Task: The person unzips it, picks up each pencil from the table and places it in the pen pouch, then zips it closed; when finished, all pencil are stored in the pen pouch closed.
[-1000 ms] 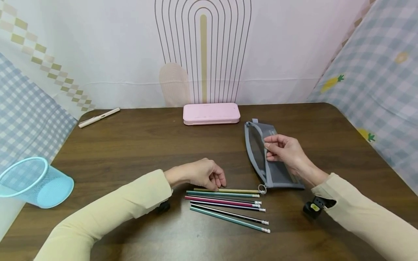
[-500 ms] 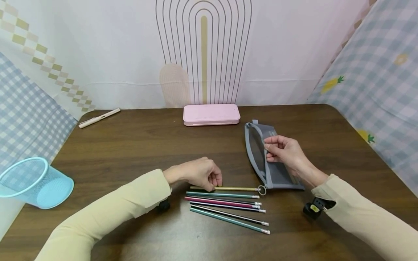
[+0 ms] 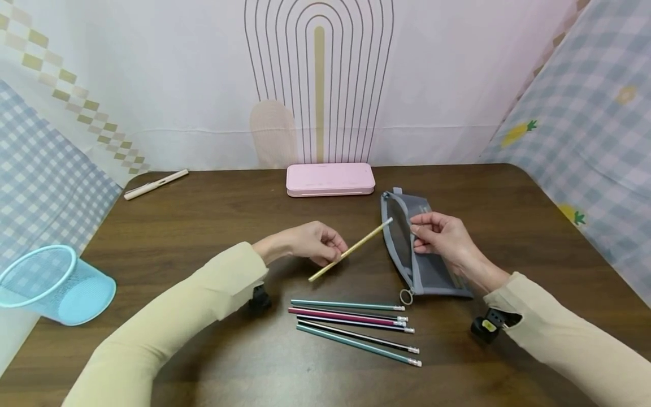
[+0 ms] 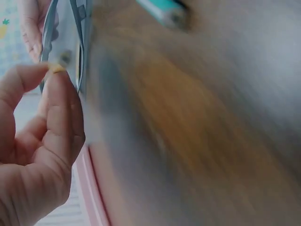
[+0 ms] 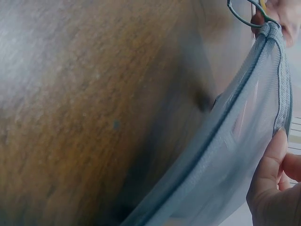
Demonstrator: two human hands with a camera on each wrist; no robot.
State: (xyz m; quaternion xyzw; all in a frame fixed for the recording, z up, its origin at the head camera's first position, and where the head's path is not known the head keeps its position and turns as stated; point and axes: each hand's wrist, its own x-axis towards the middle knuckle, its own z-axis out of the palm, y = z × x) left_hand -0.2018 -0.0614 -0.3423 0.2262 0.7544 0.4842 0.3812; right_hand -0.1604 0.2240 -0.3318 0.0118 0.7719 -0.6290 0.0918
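My left hand (image 3: 314,242) pinches a gold pencil (image 3: 365,239) between thumb and fingers, above the table. The pencil slants up to the right, and its eraser end overlaps the mouth of a grey mesh zip pouch (image 3: 441,270) in the head view. With thumb and fingertips, my right hand (image 3: 443,237) grips the near edge of that pouch, whose mouth gapes toward the left. The right wrist view shows the fingers (image 5: 275,153) on the zip edge of the mesh. In the left wrist view the gold pencil (image 4: 58,68) points toward the pouch (image 4: 81,42).
Several pencils, teal (image 3: 351,304), pink (image 3: 341,312) and black, lie side by side in front of the hands. A pink case (image 3: 330,180) sits at the back. Left are a white pen (image 3: 155,185) and a light-blue mesh cup (image 3: 86,291) on its side.
My left hand has picked the gold pencil up from the row and raised it away from me, tilting its eraser end toward the pouch. The right hand keeps its grip on the pouch.
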